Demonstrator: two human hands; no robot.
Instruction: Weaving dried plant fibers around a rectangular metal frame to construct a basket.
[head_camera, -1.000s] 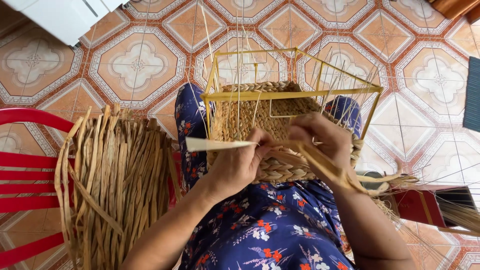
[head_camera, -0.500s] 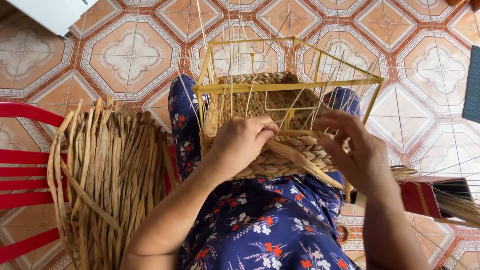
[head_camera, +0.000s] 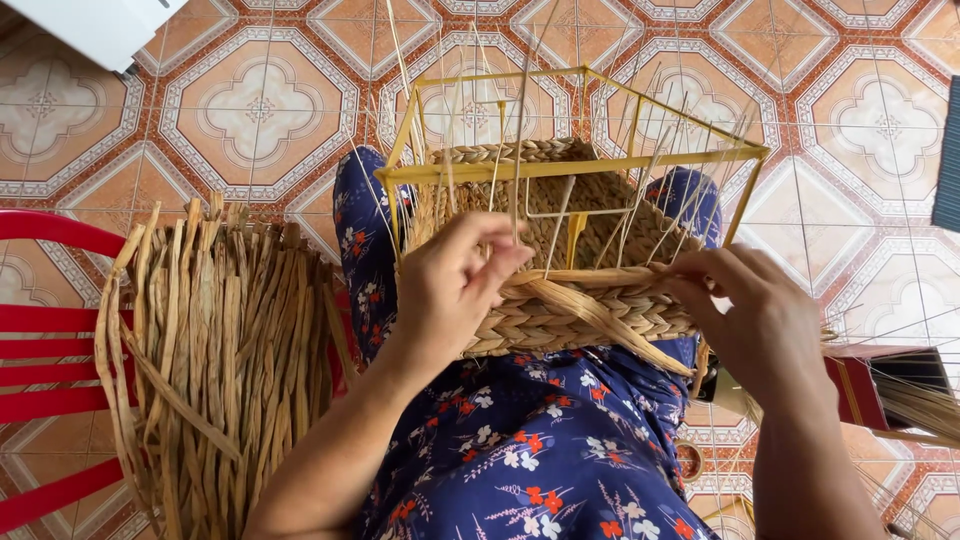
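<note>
L hand (head_camera: 455, 285) pinching thin upright stake (head_camera: 517, 190), R hand (head_camera: 745, 305) gripping flat strand (head_camera: 590, 310), half-woven basket (head_camera: 570, 300) on lap

- Basket (head_camera: 560, 300): we note dried plant fibre, braided, matt and rough.
- Frame (head_camera: 570, 165) around it: thin rods in glossy yellow paint; we cannot tell what lies beneath.
- Bundle of strips (head_camera: 215, 360): dry, flat, fibrous, dull tan.
- Chair (head_camera: 50, 345): smooth red plastic, slight sheen.
- Dress (head_camera: 540, 460): soft printed cloth, matt.
- Floor (head_camera: 260, 110): glazed patterned tile, we see a faint gloss.
</note>
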